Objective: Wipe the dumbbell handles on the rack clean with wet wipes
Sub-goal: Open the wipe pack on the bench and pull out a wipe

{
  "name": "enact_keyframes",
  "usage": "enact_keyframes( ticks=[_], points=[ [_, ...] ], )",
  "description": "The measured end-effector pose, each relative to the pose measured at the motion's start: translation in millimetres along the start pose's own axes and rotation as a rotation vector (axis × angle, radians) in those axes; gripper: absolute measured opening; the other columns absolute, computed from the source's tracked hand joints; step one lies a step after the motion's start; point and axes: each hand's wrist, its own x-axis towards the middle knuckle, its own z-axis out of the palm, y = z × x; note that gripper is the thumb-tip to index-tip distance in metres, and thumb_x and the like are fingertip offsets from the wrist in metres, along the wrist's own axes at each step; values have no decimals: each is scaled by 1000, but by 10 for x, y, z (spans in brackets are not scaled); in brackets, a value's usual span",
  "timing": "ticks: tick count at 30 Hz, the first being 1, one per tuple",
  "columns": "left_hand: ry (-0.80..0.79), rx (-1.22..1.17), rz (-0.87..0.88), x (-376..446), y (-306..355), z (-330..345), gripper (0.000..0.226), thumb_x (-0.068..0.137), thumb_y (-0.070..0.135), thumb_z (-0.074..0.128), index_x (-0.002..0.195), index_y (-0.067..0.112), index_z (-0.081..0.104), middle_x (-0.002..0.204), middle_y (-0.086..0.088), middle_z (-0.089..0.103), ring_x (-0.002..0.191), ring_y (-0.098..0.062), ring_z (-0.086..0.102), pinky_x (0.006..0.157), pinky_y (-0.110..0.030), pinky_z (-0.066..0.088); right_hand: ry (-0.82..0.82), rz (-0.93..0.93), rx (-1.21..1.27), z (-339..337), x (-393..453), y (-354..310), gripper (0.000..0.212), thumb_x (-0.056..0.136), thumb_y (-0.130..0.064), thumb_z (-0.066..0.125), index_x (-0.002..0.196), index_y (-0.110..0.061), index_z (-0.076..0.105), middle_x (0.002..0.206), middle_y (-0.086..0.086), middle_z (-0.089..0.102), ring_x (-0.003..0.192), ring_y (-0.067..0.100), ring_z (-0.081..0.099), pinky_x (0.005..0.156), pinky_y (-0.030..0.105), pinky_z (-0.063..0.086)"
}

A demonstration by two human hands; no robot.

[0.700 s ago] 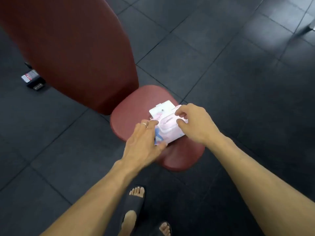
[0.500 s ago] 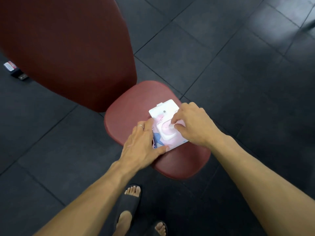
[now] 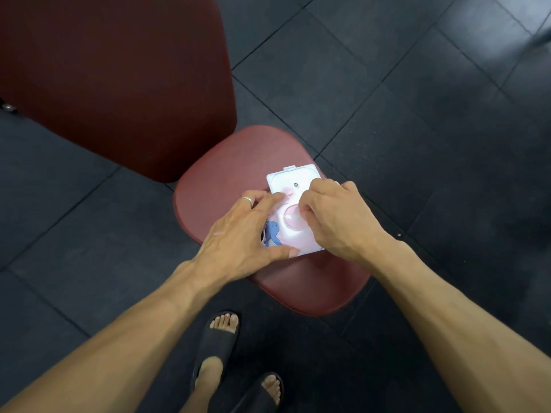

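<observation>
Floor: dark rubber tiles (image 3: 417, 99) lie all round you, with a red padded bench standing on them.
Surface: the bench's small red seat pad (image 3: 238, 162) carries the task's thing; it is the landmark for everything below.
Wet wipes pack (image 3: 286, 231): it lies flat on the far right part of the seat pad, pink and white with a blue cartoon figure, its white flip lid (image 3: 293, 181) swung open toward the pad's far edge.
Left hand (image 3: 241, 236): yours rests on the pack's left side, fingers spread and fairly straight, thumb along its near edge, pressing it down onto the pad; a ring (image 3: 247, 199) shows on one finger.
Right hand (image 3: 337, 216): your fingers are curled at the pack's opening and seem to pinch there; what they pinch is hidden.
Backrest (image 3: 119, 79): the large dark red pad rises beyond the seat pad, to its far left.
Feet: your black slides (image 3: 216, 344) stand on the floor just nearer you than the seat pad.
</observation>
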Motion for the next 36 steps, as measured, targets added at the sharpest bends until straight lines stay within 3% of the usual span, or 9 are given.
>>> enact_keyframes(
  ticks=[4, 11, 14, 16, 18, 24, 28, 32, 36],
  points=[
    [1, -1, 19, -14, 9, -12, 90, 71, 60, 74, 147, 36, 32, 137, 16, 32, 120, -7, 43, 96, -30, 46, -18, 59, 198, -32, -28, 46, 15, 97, -10, 47, 89, -22, 53, 93, -7, 47, 90, 23, 50, 82, 38, 31],
    [15, 1, 21, 1, 28, -2, 90, 71, 53, 78, 147, 32, 34, 136, 14, 33, 119, -7, 44, 90, -24, 41, 23, 29, 220, -1, -56, -6, 25, 86, -23, 59, 108, -24, 70, 103, -3, 56, 96, 21, 55, 82, 37, 30],
    [11, -1, 22, 3, 25, 2, 91, 72, 53, 78, 147, 30, 34, 137, 14, 33, 119, -7, 43, 90, -22, 39, 8, -13, 244, 4, -9, -40, 23, 87, -26, 63, 106, -26, 77, 100, 0, 58, 96, 23, 56, 83, 37, 28],
    [10, 3, 19, 6, 11, 9, 92, 71, 54, 78, 148, 29, 34, 137, 13, 33, 121, -7, 43, 93, -24, 40, 43, -37, 238, 15, 44, -69, 18, 86, -16, 64, 97, -20, 79, 92, 4, 62, 89, 29, 60, 82, 41, 36],
    [8, 7, 12, 8, 0, 15, 92, 70, 55, 78, 147, 31, 34, 137, 14, 33, 120, -7, 43, 93, -26, 42, 119, -80, 183, 77, 52, -82, 16, 79, -11, 62, 83, -15, 78, 76, 6, 64, 73, 33, 63, 71, 45, 46],
    [22, 13, 13, 4, -6, 33, 91, 69, 57, 77, 146, 35, 35, 136, 16, 34, 120, -8, 44, 92, -31, 46, 174, -50, 59, 76, -44, 56, 11, 78, -19, 63, 78, -17, 75, 74, 0, 63, 70, 28, 55, 65, 33, 31],
    [25, 35, 18, 5, -6, 37, 91, 70, 58, 76, 147, 35, 33, 137, 16, 34, 120, -8, 44, 92, -30, 45, 59, -76, -40, 82, -14, 95, 11, 84, -4, 66, 86, -16, 67, 86, -1, 53, 77, 20, 44, 68, 35, 27],
    [40, 14, 28, 7, -5, 34, 90, 71, 54, 78, 147, 35, 34, 137, 16, 34, 120, -7, 42, 92, -27, 43, -15, 95, 358, -38, -62, 111, 19, 100, -10, 48, 87, -22, 55, 84, -17, 42, 85, 11, 40, 84, 34, 31],
    [42, 4, 30, 31, -6, 42, 91, 70, 53, 79, 147, 33, 35, 136, 14, 35, 119, -8, 44, 94, -29, 45, -34, 188, 541, -89, 21, 148, 20, 101, -14, 46, 85, -23, 54, 75, -14, 53, 69, 7, 48, 67, 27, 34]
  ],
)
